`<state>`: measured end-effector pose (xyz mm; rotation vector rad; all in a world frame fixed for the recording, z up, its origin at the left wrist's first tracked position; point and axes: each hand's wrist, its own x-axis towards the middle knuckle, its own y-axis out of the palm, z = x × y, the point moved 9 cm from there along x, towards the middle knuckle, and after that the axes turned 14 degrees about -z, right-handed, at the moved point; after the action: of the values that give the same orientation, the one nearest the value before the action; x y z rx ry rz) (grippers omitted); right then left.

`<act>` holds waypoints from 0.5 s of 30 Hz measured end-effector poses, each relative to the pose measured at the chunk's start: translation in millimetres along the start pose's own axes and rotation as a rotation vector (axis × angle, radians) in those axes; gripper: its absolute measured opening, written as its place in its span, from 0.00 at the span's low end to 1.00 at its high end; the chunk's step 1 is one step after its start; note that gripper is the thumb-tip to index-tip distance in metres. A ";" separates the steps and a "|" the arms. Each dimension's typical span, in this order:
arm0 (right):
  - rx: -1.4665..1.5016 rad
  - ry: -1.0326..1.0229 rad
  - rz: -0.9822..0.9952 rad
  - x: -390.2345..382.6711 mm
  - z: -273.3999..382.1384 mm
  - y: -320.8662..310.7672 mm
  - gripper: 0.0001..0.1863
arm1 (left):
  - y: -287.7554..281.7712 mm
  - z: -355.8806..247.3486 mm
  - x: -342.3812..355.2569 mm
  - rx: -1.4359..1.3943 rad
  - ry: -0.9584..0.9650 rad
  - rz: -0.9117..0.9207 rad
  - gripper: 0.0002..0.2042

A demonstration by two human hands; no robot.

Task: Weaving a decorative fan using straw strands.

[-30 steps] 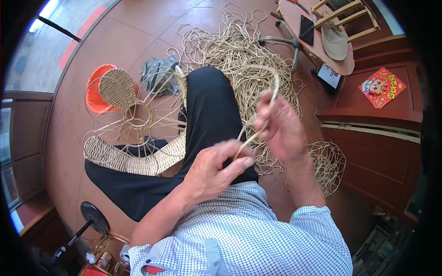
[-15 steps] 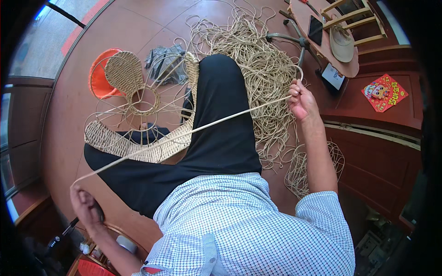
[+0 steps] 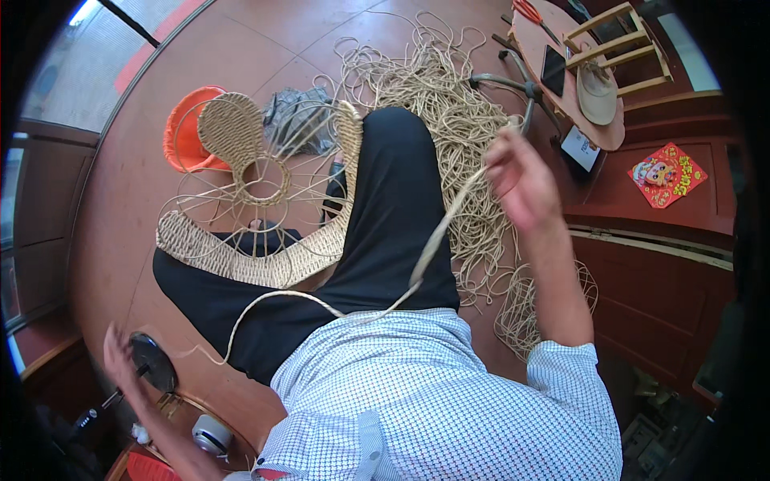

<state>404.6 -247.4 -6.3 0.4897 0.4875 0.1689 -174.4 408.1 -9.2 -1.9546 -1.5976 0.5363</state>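
My right hand (image 3: 523,180) is raised above the rope pile, fingers pinched round a tan straw rope (image 3: 434,244). From there the rope drops slack to my lap, curves over my left thigh and trails to a blurred end near my left hand. Out at the lower left, my left hand (image 3: 119,353) has its fingers stretched and seems apart from the rope. Across my legs rests a partly woven frame (image 3: 265,260) with a curved woven band, thin bare ribs, a small central ring (image 3: 282,180) and one woven oval petal (image 3: 230,127).
A big heap of loose rope (image 3: 433,88) covers the floor ahead, with a smaller coil (image 3: 517,317) at my right. An orange bucket (image 3: 183,132) and grey plastic bag (image 3: 297,120) lie beyond the frame. A round table (image 3: 553,96) holds a phone, scissors, cap and wooden stool.
The rope, stretched taut between both hands before, now hangs slack across my lap. My left hand has opened and moved slightly outward; my right hand has stayed near the pile.
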 end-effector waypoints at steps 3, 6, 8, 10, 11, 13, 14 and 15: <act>0.010 0.258 0.302 -70.4 -79.5 130.3 0.16 | 135.5 -244.0 -171.6 -0.502 0.222 0.508 0.29; 0.032 0.412 0.378 -113.5 -128.2 178.5 0.17 | 222.2 -292.5 -296.1 -0.562 -0.172 0.930 0.27; 0.084 0.458 0.375 -117.6 -141.8 190.3 0.16 | 238.3 -277.0 -323.0 -0.504 -0.342 1.098 0.21; 0.134 0.414 0.371 -96.7 -133.7 173.1 0.16 | 232.9 -255.2 -310.2 -0.337 -0.240 1.066 0.13; 0.190 0.393 0.364 -83.0 -126.9 160.5 0.15 | 220.6 -237.3 -287.6 -0.407 -0.234 0.951 0.14; 0.286 0.390 0.254 -56.3 -112.3 134.8 0.13 | 182.2 -206.3 -236.6 -0.405 -0.248 0.673 0.14; 0.265 0.358 0.158 -44.1 -103.1 119.6 0.13 | 159.7 -190.3 -206.7 -0.459 -0.208 0.562 0.13; 0.259 0.323 0.090 -29.6 -96.7 100.4 0.12 | 126.8 -148.4 -166.9 -0.448 -0.224 0.342 0.13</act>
<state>327.5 -128.3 -19.8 0.7438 0.8097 0.2757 -22.1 203.0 17.0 -2.6120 -1.6289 0.5829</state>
